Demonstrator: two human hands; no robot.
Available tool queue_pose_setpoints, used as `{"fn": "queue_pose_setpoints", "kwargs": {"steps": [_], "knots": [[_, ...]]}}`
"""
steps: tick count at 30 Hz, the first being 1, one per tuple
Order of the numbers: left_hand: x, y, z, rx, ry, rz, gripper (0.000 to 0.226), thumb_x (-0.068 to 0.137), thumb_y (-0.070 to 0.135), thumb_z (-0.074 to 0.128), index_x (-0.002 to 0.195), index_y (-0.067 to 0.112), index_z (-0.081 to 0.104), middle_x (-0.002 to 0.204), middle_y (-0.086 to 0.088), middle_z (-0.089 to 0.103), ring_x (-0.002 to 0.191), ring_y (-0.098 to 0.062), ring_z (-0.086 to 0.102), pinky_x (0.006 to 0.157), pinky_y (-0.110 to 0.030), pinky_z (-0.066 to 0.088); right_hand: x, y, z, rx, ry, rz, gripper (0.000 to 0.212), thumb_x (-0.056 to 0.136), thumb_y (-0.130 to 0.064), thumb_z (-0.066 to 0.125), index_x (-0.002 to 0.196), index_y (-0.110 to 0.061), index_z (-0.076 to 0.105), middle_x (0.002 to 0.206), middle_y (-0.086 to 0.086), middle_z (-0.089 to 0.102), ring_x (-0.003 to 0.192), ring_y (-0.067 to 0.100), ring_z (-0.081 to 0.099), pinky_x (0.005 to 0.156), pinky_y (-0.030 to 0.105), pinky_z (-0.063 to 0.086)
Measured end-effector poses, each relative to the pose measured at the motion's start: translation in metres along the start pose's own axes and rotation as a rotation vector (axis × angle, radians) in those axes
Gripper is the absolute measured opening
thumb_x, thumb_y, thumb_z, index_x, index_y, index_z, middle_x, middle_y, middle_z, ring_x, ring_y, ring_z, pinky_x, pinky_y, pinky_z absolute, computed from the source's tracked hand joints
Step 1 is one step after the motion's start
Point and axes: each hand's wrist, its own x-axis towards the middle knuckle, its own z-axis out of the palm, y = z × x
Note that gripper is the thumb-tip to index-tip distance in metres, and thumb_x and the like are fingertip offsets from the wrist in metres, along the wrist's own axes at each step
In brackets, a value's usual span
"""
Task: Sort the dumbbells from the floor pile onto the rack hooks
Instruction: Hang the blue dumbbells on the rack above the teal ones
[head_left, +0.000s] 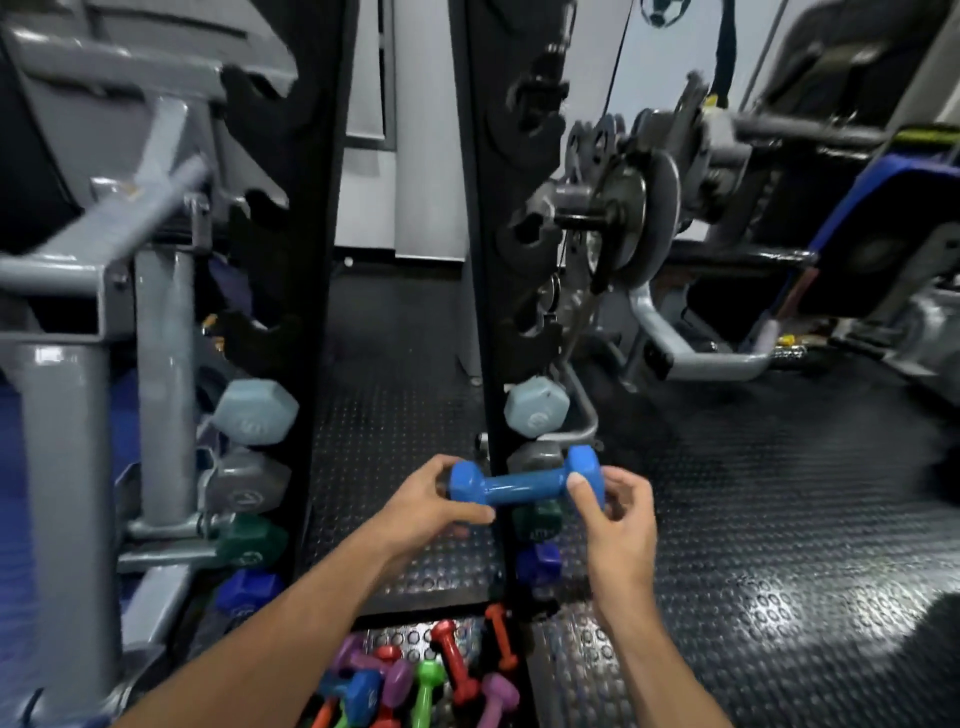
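Both hands hold a bright blue dumbbell (524, 480) level before the black rack (491, 312): left hand (436, 501) pinching its 9 o'clock head, right hand (613, 512) its 3 o'clock head. Floor pile (415, 680) at 6 o'clock.

a single wide-angle view is given from head height, directed forward and down. the rack (488, 312) is faced straight on at close range, and the studded floor (727, 519) is seen steeply from above, edges curved by the lens.
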Motion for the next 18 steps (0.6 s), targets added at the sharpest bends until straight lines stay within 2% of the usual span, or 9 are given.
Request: {"fn": "queue_pose_setpoints", "kwargs": {"steps": [3, 5, 8, 11, 14, 18], "knots": [[-0.007, 0.029, 0.012, -0.004, 0.013, 0.065, 0.062, 0.066, -0.003, 0.091, 0.118, 0.010, 0.060, 0.110, -0.014, 0.072, 0.089, -0.021, 0.073, 0.076, -0.038, 0.063, 0.031, -0.041, -0.003, 0.005, -0.007, -0.064, 0.029, 0.090, -0.027, 0.080, 0.115, -0.017, 0.068, 0.107, -0.001, 0.074, 0.097, 0.011, 0.070, 0.088, 0.025, 0.055], [-0.010, 0.047, 0.023, -0.045, 0.016, 0.101, 0.065, 0.064, 0.007, 0.095, 0.118, 0.010, 0.059, 0.112, -0.012, 0.073, 0.097, -0.023, 0.074, 0.078, -0.034, 0.062, 0.055, -0.062, -0.002, -0.032, 0.002, -0.095, 0.035, 0.089, -0.040, 0.080, 0.118, -0.023, 0.071, 0.111, -0.003, 0.075, 0.100, 0.013, 0.071, 0.090, 0.030, 0.056], [-0.007, 0.070, 0.041, -0.062, 0.034, 0.130, 0.075, 0.056, 0.027, 0.100, 0.117, 0.012, 0.059, 0.112, -0.007, 0.075, 0.101, -0.022, 0.074, 0.088, -0.039, 0.061, 0.091, -0.094, 0.005, -0.099, 0.007, -0.131, 0.048, 0.082, -0.057, 0.078, 0.120, -0.026, 0.074, 0.109, -0.005, 0.076, 0.098, 0.012, 0.072, 0.090, 0.030, 0.055], [-0.002, 0.093, 0.065, -0.192, 0.052, 0.130, 0.066, 0.063, 0.021, 0.097, 0.114, 0.002, 0.059, 0.110, -0.017, 0.073, 0.094, -0.028, 0.076, 0.085, -0.045, 0.063, 0.127, -0.121, 0.017, -0.134, -0.001, -0.156, 0.048, 0.078, -0.055, 0.081, 0.112, -0.021, 0.076, 0.101, -0.003, 0.077, 0.093, 0.011, 0.072, 0.086, 0.027, 0.056], [0.007, 0.117, 0.088, -0.307, 0.084, 0.115, 0.042, 0.071, 0.018, 0.091, 0.099, 0.001, 0.064, 0.098, -0.017, 0.074, 0.084, -0.027, 0.076, 0.083, -0.044, 0.063, 0.159, -0.138, 0.032, -0.160, -0.025, -0.150, 0.036, 0.081, -0.046, 0.084, 0.104, -0.020, 0.073, 0.096, -0.002, 0.074, 0.086, 0.011, 0.068, 0.079, 0.024, 0.053], [0.032, 0.138, 0.109, -0.387, 0.185, 0.042, 0.053, 0.077, 0.027, 0.089, 0.110, -0.001, 0.057, 0.097, -0.022, 0.075, 0.084, -0.032, 0.077, 0.081, -0.042, 0.064, 0.199, -0.144, 0.058, -0.209, -0.097, -0.164, 0.025, 0.091, -0.031, 0.077, 0.109, -0.013, 0.075, 0.100, 0.004, 0.076, 0.089, 0.013, 0.067, 0.082, 0.024, 0.052]]}}
